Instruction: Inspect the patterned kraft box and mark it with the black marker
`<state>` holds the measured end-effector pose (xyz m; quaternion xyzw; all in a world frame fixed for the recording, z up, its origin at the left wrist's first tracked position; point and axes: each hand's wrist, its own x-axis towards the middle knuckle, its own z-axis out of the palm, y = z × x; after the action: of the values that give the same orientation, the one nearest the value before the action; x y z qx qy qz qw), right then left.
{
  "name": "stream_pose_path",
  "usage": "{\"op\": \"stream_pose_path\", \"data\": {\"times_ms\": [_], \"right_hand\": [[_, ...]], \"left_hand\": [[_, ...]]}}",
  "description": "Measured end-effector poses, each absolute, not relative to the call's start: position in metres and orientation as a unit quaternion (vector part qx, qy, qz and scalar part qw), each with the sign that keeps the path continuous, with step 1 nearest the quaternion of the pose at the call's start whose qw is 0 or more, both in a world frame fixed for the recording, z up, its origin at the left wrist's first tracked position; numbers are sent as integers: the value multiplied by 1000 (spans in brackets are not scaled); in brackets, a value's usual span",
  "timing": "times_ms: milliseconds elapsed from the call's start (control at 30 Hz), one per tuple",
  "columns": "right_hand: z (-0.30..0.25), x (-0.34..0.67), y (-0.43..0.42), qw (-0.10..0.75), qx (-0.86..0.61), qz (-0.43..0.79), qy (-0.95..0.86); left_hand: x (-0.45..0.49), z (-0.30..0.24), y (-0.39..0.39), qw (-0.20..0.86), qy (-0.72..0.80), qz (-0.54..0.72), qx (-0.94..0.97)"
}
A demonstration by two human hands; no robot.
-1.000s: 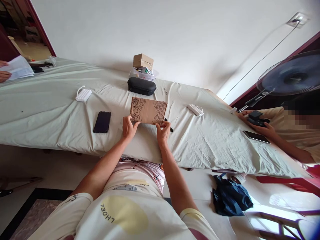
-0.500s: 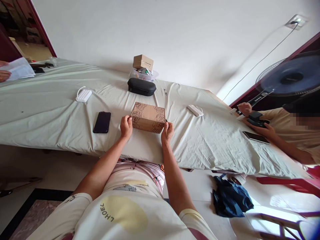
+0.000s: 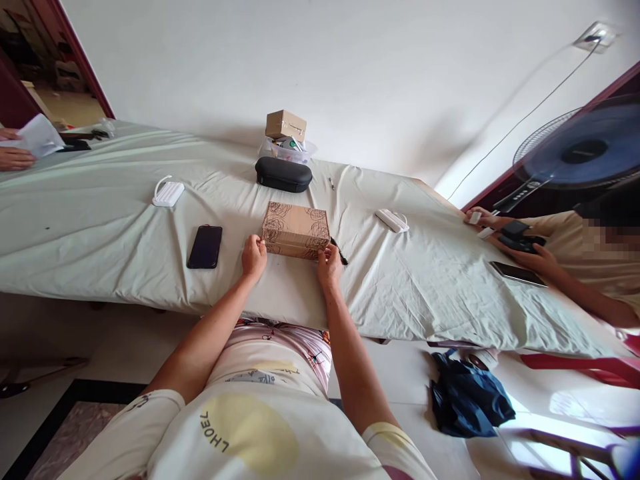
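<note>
Pale green cloth covers the long surface (image 3: 90, 233). At its far left corner a co-worker's hand (image 3: 15, 159) lies beside a white paper (image 3: 39, 133). Further right a white adapter (image 3: 168, 193) lies on the cloth, and a black phone (image 3: 205, 246) lies flat closer to the near edge. Next comes the person's left hand (image 3: 254, 257), its grip curled onto the near left corner of the cardboard box (image 3: 296, 228). This scribble-marked box sits flat at the middle of the surface, close to the near edge. Behind it, toward the far edge, are a black case (image 3: 283, 174) and a small carton (image 3: 285, 125) atop a clear tub. The right hand (image 3: 329, 265) has its grip closed on the box's near right corner, just beside a black pen (image 3: 340, 253). Toward the right end another person's hands (image 3: 523, 248) hold a dark device.
</note>
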<state>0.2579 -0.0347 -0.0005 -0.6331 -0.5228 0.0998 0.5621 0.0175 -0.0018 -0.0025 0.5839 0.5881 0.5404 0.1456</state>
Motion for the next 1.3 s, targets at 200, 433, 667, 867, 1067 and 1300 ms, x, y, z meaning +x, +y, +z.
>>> {"op": "stream_pose_path", "data": {"times_ms": [200,433,667,867,1067,1300], "right_hand": [[-10,260,-30,542,-639,71,-541],[-14,261,-28,546,-632,70,-545],[-14,262,-30,541,-636,79,-544],[-14,261,-31,540,-644,77,-536],[-15,260,-37,538,-645,93,-534],[-18,260,-47,539,-639,91,-542]], "left_hand": [[16,0,-2,162,610,518,578],[15,3,-1,187,609,512,577],[13,3,-4,203,611,502,577],[10,4,-7,213,618,485,580],[7,2,-10,203,612,495,582],[3,-2,-17,218,600,510,577]]}}
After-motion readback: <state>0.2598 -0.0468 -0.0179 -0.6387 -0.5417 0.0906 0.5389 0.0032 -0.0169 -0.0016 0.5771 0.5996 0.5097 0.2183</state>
